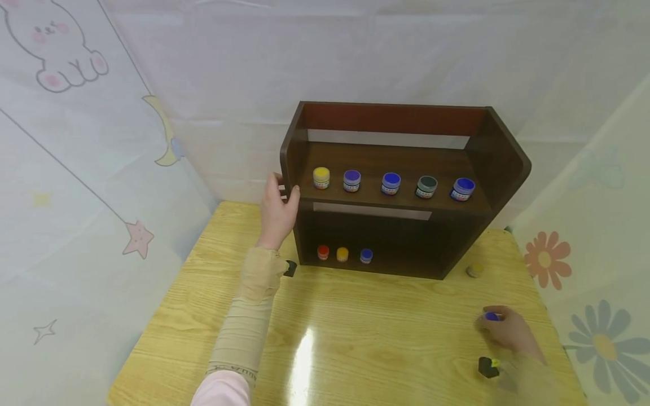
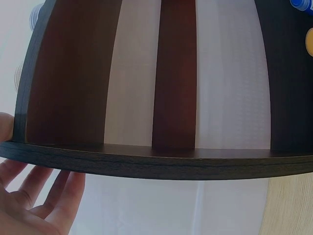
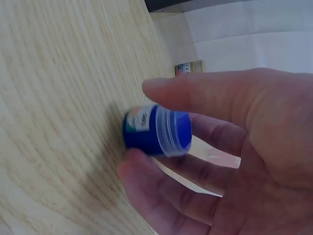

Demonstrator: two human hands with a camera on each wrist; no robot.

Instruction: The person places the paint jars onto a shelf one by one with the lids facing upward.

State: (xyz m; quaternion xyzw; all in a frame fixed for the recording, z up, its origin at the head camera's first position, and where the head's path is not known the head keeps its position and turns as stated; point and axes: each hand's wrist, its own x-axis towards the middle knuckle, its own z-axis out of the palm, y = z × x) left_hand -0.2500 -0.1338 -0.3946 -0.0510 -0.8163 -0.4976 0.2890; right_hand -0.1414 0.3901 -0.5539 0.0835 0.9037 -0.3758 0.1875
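Observation:
My left hand (image 1: 278, 215) grips the left side panel of a dark brown two-tier shelf (image 1: 398, 206). In the left wrist view, the thumb is on one side of the panel's edge and the fingers (image 2: 68, 200) are on the other. At the table's right, my right hand (image 1: 514, 331) holds a small blue paint jar (image 3: 142, 128) between thumb and fingers. The jar has a clear ridged lid rim and a label. On the upper tier stand a yellow jar (image 1: 321, 177), a purple jar (image 1: 351, 181), a dark grey jar (image 1: 426, 187) and two blue ones.
On the lower tier are a red jar (image 1: 323, 252), an orange jar (image 1: 342, 255) and a blue jar (image 1: 366, 256). A yellowish jar (image 1: 474, 270) stands on the wooden table (image 1: 376, 332) right of the shelf. Printed white curtains surround the table.

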